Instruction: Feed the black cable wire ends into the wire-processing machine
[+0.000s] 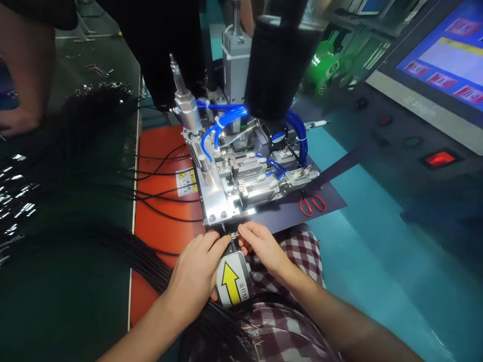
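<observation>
My left hand is closed beside the machine's front, its thumb and index fingertips pressed at the end of a black cable that the hand mostly hides. From that end come thin coloured wires. My right hand pinches these wires between thumb and bent fingers, just right of the left fingertips. Just below sits a white plate with a yellow arrow, at the near end of the metal machine. A thick bundle of black cables passes under my left forearm, and frayed coloured wire ends lie over my lap.
Red-handled scissors lie on the dark base plate right of the machine. A screen and a lit red switch are at the right. Metal-ended cables cover the dark table at left. Another person's arm shows at upper left.
</observation>
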`<action>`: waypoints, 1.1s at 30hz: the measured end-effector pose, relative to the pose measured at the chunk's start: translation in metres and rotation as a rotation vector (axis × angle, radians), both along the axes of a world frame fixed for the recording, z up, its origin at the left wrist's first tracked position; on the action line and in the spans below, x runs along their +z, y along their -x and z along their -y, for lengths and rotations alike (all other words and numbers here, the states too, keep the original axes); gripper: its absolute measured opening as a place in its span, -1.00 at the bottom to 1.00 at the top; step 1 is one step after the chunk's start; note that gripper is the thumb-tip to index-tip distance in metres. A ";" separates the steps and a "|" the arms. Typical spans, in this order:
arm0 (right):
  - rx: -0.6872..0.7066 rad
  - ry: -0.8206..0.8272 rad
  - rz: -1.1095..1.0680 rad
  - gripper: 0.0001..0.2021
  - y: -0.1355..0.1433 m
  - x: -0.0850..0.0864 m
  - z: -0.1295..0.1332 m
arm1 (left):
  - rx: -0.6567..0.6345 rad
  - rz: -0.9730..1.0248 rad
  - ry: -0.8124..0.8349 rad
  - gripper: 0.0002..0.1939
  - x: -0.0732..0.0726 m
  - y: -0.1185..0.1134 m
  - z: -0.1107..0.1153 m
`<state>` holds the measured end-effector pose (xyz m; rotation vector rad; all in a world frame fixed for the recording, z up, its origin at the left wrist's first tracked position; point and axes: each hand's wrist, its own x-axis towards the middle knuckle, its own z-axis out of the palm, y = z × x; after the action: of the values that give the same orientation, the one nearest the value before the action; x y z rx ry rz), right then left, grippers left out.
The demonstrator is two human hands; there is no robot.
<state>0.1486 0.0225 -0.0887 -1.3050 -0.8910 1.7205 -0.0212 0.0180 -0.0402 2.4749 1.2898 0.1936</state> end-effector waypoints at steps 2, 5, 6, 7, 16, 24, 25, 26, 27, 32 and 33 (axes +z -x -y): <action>-0.019 -0.034 0.042 -0.68 0.002 -0.002 0.001 | -0.011 0.002 0.016 -0.60 -0.001 0.001 0.001; -0.029 -0.026 0.024 -0.70 0.006 -0.002 0.001 | -0.014 -0.017 0.042 -0.58 -0.001 0.000 0.002; -0.039 -0.007 -0.013 -0.70 0.007 -0.002 0.001 | -0.007 -0.029 0.048 -0.58 -0.001 -0.001 0.002; -0.055 0.015 -0.056 -0.69 0.008 -0.001 0.001 | 0.001 -0.041 0.052 -0.58 -0.002 -0.002 0.002; -0.092 0.050 -0.158 -0.66 0.011 0.000 0.003 | 0.135 0.126 -0.048 -0.68 -0.006 0.016 0.014; -0.068 0.037 -0.113 -0.66 0.009 -0.003 0.004 | 0.108 -0.158 -0.178 -0.54 -0.009 0.049 0.040; -0.068 0.038 -0.108 -0.67 0.009 -0.003 0.004 | 0.100 -0.193 -0.193 -0.53 -0.010 0.048 0.041; -0.069 0.037 -0.102 -0.67 0.009 -0.002 0.004 | 0.096 -0.228 -0.209 -0.52 -0.010 0.048 0.042; -0.071 0.036 -0.093 -0.68 0.010 -0.002 0.004 | 0.094 -0.262 -0.222 -0.51 -0.010 0.047 0.042; -0.067 0.000 -0.024 -0.66 0.007 -0.001 0.004 | 0.082 -0.338 -0.267 -0.49 -0.009 0.042 0.042; -0.068 -0.008 -0.018 -0.64 0.005 -0.001 0.005 | 0.081 -0.339 -0.271 -0.50 -0.008 0.042 0.042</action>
<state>0.1439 0.0179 -0.0901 -1.2986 -0.8330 1.6719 -0.0627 -0.0241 -0.0484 2.7744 1.5936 -0.0385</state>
